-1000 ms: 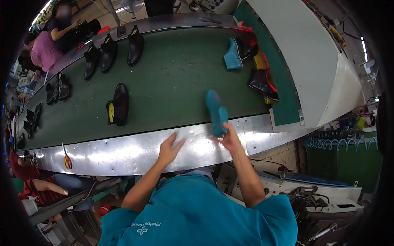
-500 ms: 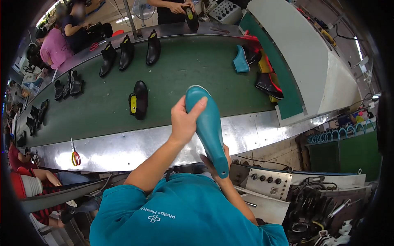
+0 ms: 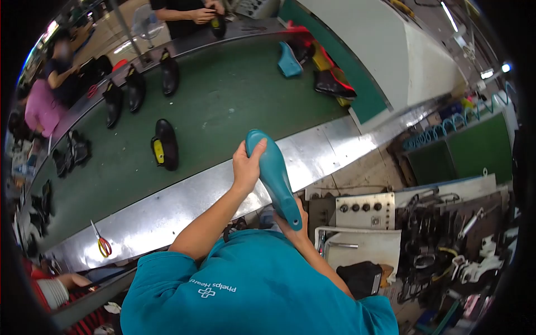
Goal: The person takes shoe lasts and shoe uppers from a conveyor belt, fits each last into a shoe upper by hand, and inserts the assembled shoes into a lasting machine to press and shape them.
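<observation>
Left hand (image 3: 244, 172) gripping the toe end of a blue last (image 3: 272, 176), thumb on top; right hand (image 3: 300, 228) closed around its opposite end from beneath. The last slants between both hands. Beyond the left hand, a boot (image 3: 166, 142) lies on the belt (image 3: 223, 106); to its left, scissors (image 3: 104, 247). Right of the right hand, a panel (image 3: 365, 216).

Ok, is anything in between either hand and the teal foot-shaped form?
Nothing visible. The left hand grips the teal foot-shaped form directly at its far end, thumb on the upward face. The right hand is at the near end, partly hidden behind it.
</observation>
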The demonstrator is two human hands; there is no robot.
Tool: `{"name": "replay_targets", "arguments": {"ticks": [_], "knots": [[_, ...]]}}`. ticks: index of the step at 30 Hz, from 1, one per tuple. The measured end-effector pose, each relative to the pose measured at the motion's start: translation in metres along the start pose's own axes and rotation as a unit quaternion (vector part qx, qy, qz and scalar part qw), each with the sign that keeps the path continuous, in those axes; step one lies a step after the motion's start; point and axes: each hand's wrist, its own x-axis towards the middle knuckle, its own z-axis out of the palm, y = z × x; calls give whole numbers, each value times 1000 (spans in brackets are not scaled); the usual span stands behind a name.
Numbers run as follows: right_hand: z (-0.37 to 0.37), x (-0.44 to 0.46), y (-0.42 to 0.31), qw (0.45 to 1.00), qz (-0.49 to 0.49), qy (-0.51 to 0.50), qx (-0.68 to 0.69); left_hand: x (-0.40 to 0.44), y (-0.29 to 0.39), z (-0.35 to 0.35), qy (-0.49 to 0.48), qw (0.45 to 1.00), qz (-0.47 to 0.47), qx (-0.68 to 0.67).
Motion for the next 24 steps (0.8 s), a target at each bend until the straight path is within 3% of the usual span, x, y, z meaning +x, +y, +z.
{"name": "replay_targets", "arguments": {"ticks": [1, 3, 5, 7, 12, 15, 18, 20, 22, 23, 24], "knots": [[1, -1, 11, 1000, 14, 10, -2, 7, -21, -3, -13, 1000, -12, 3], [3, -1, 28, 996, 59, 30, 52, 23, -62, -12, -42, 982, -85, 164], [5, -1, 49, 990, 98, 69, 67, 33, -92, -16, -57, 977, -116, 169], [2, 5, 75, 983, 179, 21, -45, 47, -122, -18, -86, 947, -196, 239], [-2, 14, 116, 979, 201, -4, -36, 66, -176, -16, -103, 938, -191, 271], [-6, 20, 132, 982, 179, 10, -56, 74, -192, -14, -101, 935, -132, 314], [-27, 30, 145, 982, 161, -63, -82, 72, -173, -11, -99, 890, -131, 425], [-60, 54, 148, 961, 125, -230, -90, 70, -167, -13, -99, 887, -132, 432], [-86, 97, 176, 959, 107, -243, -103, 66, -168, -11, -77, 894, -132, 422], [-91, 130, 188, 974, 134, -179, -38, 63, -168, -11, -75, 892, -138, 424], [-101, 178, 170, 980, 123, -135, -75, 62, -167, -10, -61, 877, -81, 470]]}}
